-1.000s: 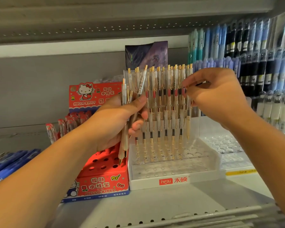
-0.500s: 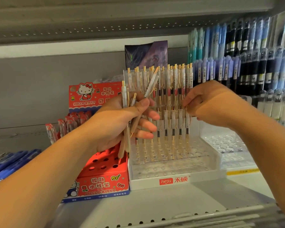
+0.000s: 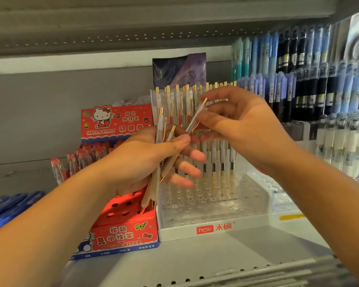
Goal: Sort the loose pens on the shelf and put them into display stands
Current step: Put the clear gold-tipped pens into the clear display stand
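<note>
My left hand (image 3: 145, 162) grips a small bunch of clear pens with gold tips (image 3: 157, 183), held upright in front of the stands. One tilted pen (image 3: 196, 116) sticks up out of the bunch, and my right hand (image 3: 243, 127) pinches its upper part between thumb and fingers. Behind both hands stands a white and clear display stand (image 3: 214, 222) marked hesu. Its back rows hold several matching pens (image 3: 218, 170); its front holes show bare.
A red Hello Kitty stand (image 3: 122, 235) with open holes sits left of the white one. Blue pens (image 3: 8, 206) lie at far left. Racks of blue and black pens (image 3: 311, 79) fill the right. The shelf edge (image 3: 216, 272) runs along the front.
My right hand left the pens in the stand and came left onto the tilted pen in my left hand. The left hand stayed roughly in place.
</note>
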`<state>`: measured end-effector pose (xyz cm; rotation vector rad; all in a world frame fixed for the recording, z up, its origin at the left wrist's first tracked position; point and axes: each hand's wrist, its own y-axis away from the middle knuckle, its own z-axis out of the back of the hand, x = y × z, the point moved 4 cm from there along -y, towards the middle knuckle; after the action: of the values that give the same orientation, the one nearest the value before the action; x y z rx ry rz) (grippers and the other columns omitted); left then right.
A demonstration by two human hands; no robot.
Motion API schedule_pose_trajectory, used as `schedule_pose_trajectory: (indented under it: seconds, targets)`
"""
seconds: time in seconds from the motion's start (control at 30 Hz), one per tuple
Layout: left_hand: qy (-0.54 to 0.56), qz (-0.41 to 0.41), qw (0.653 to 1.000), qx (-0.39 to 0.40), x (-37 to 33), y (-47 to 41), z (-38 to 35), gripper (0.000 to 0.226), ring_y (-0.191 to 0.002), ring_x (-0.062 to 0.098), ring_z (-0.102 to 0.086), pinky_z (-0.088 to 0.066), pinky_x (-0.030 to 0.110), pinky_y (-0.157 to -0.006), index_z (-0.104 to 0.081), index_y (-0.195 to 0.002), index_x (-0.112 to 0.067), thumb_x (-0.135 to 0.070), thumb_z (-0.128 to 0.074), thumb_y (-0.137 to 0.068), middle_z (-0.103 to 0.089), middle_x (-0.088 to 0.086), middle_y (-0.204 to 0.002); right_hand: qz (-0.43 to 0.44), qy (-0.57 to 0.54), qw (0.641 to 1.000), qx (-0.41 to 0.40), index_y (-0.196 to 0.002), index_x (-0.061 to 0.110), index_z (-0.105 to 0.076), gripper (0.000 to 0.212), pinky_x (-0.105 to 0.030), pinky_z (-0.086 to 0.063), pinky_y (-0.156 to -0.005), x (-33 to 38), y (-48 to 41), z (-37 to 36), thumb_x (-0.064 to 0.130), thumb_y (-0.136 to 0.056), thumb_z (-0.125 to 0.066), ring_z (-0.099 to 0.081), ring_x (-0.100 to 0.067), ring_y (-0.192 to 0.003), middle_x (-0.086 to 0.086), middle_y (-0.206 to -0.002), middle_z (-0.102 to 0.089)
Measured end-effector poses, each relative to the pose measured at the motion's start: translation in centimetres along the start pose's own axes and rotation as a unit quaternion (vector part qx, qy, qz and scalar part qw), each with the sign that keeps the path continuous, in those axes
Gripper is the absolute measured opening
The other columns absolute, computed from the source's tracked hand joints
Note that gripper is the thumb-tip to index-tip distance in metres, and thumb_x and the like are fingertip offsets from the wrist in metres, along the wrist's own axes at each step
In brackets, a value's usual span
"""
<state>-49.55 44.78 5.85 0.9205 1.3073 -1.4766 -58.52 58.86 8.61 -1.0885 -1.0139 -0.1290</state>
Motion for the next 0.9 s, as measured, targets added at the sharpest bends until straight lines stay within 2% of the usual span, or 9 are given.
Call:
schedule_pose_trajectory:
  seconds: [0.13, 0.27, 0.4, 0.5, 0.57, 0.67, 0.73, 0.83, 0.9]
  targets:
    - [0.023, 0.004, 1.000, -0.016, 0.0, -0.1, 0.2, 0.041, -0.084, 0.031, -0.073, -0.061, 0.040, -0.066, -0.058, -0.118, -0.006, -0.030, -0.057, -0.085, -0.073, 0.023, -0.099, -0.016, -0.084, 0.996, -0.031, -0.105, 0.006, -0.062, 0.021, -0.034, -0.060, -0.066, 0.0, -0.1, 0.7, -0.005, -0.086, -0.064, -0.073, -0.030, -0.077, -0.012, -0.083, -0.074]
    - [0.039, -0.027, 0.996, -0.069, -0.3, -0.3, 0.9, 0.036, -0.084, 0.029, -0.073, -0.060, 0.039, -0.068, -0.068, -0.106, -0.006, -0.032, -0.056, -0.085, -0.073, 0.016, -0.090, -0.039, -0.101, 0.991, -0.080, -0.109, 0.008, -0.067, 0.025, -0.034, -0.060, -0.069, 0.1, -0.6, 2.3, -0.005, -0.090, -0.059, -0.072, -0.021, -0.076, -0.004, -0.080, -0.072]
    - [0.037, -0.084, 0.991, -0.098, -0.8, -0.3, 1.1, 0.031, -0.061, 0.020, -0.060, -0.055, 0.033, -0.060, -0.069, -0.091, -0.016, -0.040, -0.050, -0.090, -0.060, 0.007, -0.069, -0.048, 0.032, 0.990, -0.128, -0.101, 0.020, -0.071, 0.032, -0.035, -0.061, -0.061, -0.3, -0.7, 3.0, -0.006, -0.089, -0.055, -0.069, -0.031, -0.081, -0.011, -0.092, -0.069]
    - [0.056, -0.086, 0.992, -0.076, -0.8, -0.3, 1.0, 0.029, -0.047, 0.014, -0.042, -0.042, 0.026, -0.046, -0.065, -0.091, -0.018, -0.041, -0.047, -0.094, -0.048, 0.003, -0.062, -0.013, 0.132, 0.982, -0.134, -0.100, 0.020, -0.068, 0.032, -0.057, -0.056, -0.061, -0.1, -0.7, 3.2, -0.004, -0.089, -0.051, -0.062, -0.045, -0.084, -0.026, -0.101, -0.065]
    - [0.084, -0.086, 0.990, -0.070, -0.8, -0.3, 1.2, 0.028, -0.041, 0.009, -0.031, -0.033, 0.020, -0.041, -0.064, -0.092, -0.017, -0.039, -0.047, -0.096, -0.042, 0.001, -0.059, -0.004, 0.170, 0.976, -0.139, -0.101, 0.020, -0.067, 0.030, -0.061, -0.053, -0.057, 0.0, -0.7, 3.6, -0.002, -0.088, -0.051, -0.061, -0.044, -0.073, -0.024, -0.090, -0.066]
    - [0.101, -0.081, 0.989, -0.073, -0.9, -0.2, 1.6, 0.026, -0.039, 0.006, -0.025, -0.027, 0.016, -0.038, -0.063, -0.092, -0.016, -0.039, -0.052, -0.094, -0.036, -0.002, -0.057, -0.015, 0.217, 0.965, -0.146, -0.098, 0.025, -0.065, 0.028, -0.050, -0.057, -0.059, -0.4, -0.9, 4.2, 0.001, -0.088, -0.054, -0.055, -0.020, -0.052, -0.002, -0.063, -0.058]
    - [0.101, -0.063, 0.991, -0.066, -0.9, -0.1, 1.7, 0.027, -0.039, 0.006, -0.024, -0.025, 0.015, -0.036, -0.063, -0.090, -0.016, -0.042, -0.057, -0.091, -0.034, -0.002, -0.059, -0.030, 0.237, 0.960, -0.146, -0.091, 0.032, -0.062, 0.029, -0.032, -0.057, -0.055, -0.8, -1.3, 4.5, 0.003, -0.089, -0.055, -0.054, -0.014, -0.053, 0.001, -0.065, -0.057]
    - [0.106, -0.029, 0.993, -0.052, -0.8, 0.1, 1.8, 0.031, -0.039, 0.007, -0.024, -0.022, 0.014, -0.037, -0.061, -0.087, -0.015, -0.046, -0.058, -0.086, -0.035, -0.001, -0.060, -0.053, 0.261, 0.954, -0.138, -0.098, 0.029, -0.063, 0.026, -0.020, -0.049, -0.042, -1.6, -1.8, 4.8, 0.006, -0.088, -0.055, -0.049, -0.004, -0.044, 0.009, -0.058, -0.052]
    - [0.129, -0.022, 0.990, -0.049, -0.8, 0.1, 2.0, 0.024, -0.039, 0.008, -0.025, -0.021, 0.014, -0.038, -0.059, -0.084, -0.014, -0.037, -0.055, -0.081, -0.035, 0.000, -0.061, -0.063, 0.265, 0.952, -0.138, -0.100, 0.027, -0.064, 0.028, -0.014, -0.041, -0.039, -2.0, -1.9, 5.0, 0.005, -0.087, -0.053, -0.045, 0.002, -0.038, 0.012, -0.055, -0.047]
